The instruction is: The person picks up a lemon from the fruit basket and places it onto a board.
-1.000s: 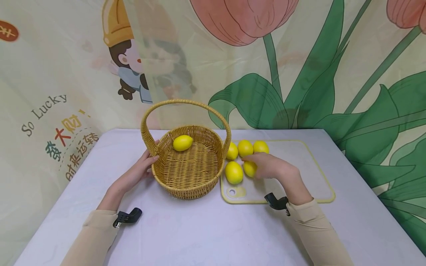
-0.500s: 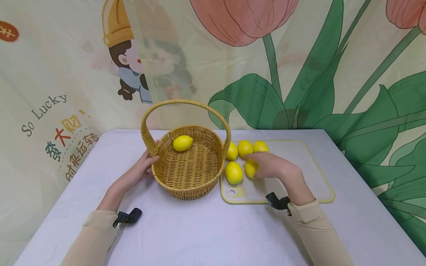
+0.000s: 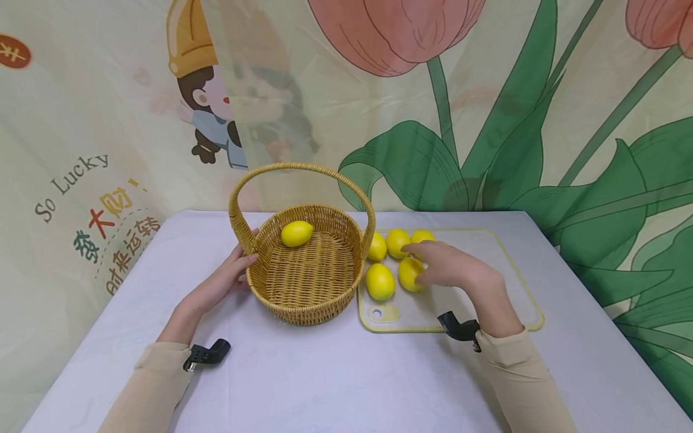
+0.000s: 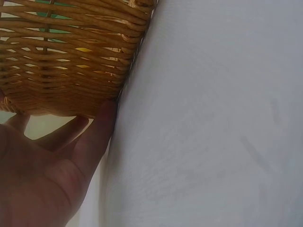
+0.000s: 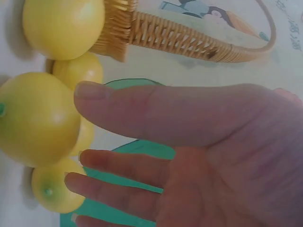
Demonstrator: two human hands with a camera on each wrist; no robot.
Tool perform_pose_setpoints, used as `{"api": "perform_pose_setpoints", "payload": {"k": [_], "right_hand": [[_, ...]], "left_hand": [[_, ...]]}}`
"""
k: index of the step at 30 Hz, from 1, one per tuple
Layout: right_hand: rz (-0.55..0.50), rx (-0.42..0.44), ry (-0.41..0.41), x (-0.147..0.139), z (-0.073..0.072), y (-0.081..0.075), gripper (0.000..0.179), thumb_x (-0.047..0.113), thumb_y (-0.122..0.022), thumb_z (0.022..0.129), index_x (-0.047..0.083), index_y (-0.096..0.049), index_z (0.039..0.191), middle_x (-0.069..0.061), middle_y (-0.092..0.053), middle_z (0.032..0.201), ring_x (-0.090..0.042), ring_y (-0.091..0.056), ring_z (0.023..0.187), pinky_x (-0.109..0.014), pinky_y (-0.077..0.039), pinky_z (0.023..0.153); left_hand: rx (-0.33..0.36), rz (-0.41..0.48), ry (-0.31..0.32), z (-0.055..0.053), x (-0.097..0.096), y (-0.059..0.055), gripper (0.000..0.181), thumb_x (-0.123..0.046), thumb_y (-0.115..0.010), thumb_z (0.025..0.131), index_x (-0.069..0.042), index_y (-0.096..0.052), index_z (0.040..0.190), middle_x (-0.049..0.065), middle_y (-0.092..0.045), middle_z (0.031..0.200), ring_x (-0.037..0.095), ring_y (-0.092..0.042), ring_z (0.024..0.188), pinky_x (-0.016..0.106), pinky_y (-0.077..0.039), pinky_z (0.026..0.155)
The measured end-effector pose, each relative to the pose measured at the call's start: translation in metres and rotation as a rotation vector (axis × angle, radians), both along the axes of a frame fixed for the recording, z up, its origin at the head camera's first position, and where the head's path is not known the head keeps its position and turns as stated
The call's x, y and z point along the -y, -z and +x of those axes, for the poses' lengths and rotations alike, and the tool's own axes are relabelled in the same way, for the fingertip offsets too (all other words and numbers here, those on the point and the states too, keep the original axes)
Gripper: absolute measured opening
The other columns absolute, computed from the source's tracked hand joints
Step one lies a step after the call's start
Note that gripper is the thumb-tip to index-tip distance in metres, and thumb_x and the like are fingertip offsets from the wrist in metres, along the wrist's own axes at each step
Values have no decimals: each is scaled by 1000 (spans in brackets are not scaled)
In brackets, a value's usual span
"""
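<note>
My left hand (image 3: pixel 230 270) rests its fingertips against the outer left side of a woven wicker basket (image 3: pixel 311 316). In the left wrist view its fingers (image 4: pixel 97 135) touch the wicker wall low down. One lemon (image 3: pixel 296 233) lies inside the basket at the back left. Over the cutting board (image 3: pixel 487 288), my right hand (image 3: pixel 452 264) has its thumb and fingers spread beside the near-row lemon (image 3: pixel 409 274). That lemon (image 5: pixel 40 118) stands on end in the right wrist view, the thumb tip at its edge, nothing gripped. Another near-row lemon (image 3: pixel 380 282) sits left of it.
Behind them on the board stands a row of lemons, left (image 3: pixel 377 246), middle (image 3: pixel 397 243) and right (image 3: pixel 422 235), the right one partly behind the right hand. The basket's tall handle (image 3: pixel 300 166) arches up. A printed cloth (image 3: pixel 303 90) hangs behind the white table (image 3: pixel 303 379).
The right hand has drawn back to the right and its fingers have spread off the near-row lemon, which shows more fully now. The left hand and basket stay put.
</note>
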State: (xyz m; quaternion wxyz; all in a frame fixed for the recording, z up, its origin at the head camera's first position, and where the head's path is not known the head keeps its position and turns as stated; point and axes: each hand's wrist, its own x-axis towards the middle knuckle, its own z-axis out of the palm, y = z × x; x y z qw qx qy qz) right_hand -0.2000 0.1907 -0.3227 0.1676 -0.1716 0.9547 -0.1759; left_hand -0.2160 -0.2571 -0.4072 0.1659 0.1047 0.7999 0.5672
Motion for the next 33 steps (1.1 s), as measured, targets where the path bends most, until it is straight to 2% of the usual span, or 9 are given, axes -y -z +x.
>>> {"api": "perform_pose_setpoints", "payload": {"k": [6,10,13,17,23,33], "right_hand": [[-26,-28,-12,8,8,-6,61,14,-66,89,14,-49,147,-10,-52,149,-32,-47,137,-55,-39,112],[-60,-32,-23,15,13,-10,62,11,-63,87,17,-49,146,-5,-55,146,-26,-53,124,-49,-44,106],[-81,-50,-47,18,17,-13,63,9,-60,85,15,-49,147,-4,-55,146,-26,-54,120,-47,-46,104],[-94,-70,-74,22,22,-15,62,8,-59,86,12,-48,147,-5,-53,149,-25,-52,129,-49,-44,108],[-97,-98,-129,29,26,-18,57,6,-60,89,9,-50,145,-6,-55,146,-26,-55,129,-46,-46,107],[-127,-146,-219,47,33,-21,57,12,-69,90,17,-52,145,2,-57,145,-18,-55,131,-41,-47,108]], "left_hand": [[-6,-32,-7,1,-1,-1,65,-49,-35,105,-46,5,157,11,-1,169,48,-19,150,71,-26,113],[-8,-34,-6,2,-1,-2,66,-50,-35,105,-44,5,157,11,-2,169,48,-19,149,71,-25,113],[-8,-29,-3,2,-1,-2,67,-50,-35,105,-43,5,158,11,-2,169,48,-20,149,70,-27,113],[-8,-24,2,2,-1,-2,66,-49,-35,105,-44,6,157,12,-3,169,48,-21,149,69,-28,113],[-7,-10,6,1,0,-1,65,-50,-35,105,-46,5,157,11,-1,169,47,-21,149,67,-30,113],[-7,-10,5,0,-1,-2,66,-48,-36,105,-45,4,157,12,-1,169,47,-21,149,66,-30,114]]}}
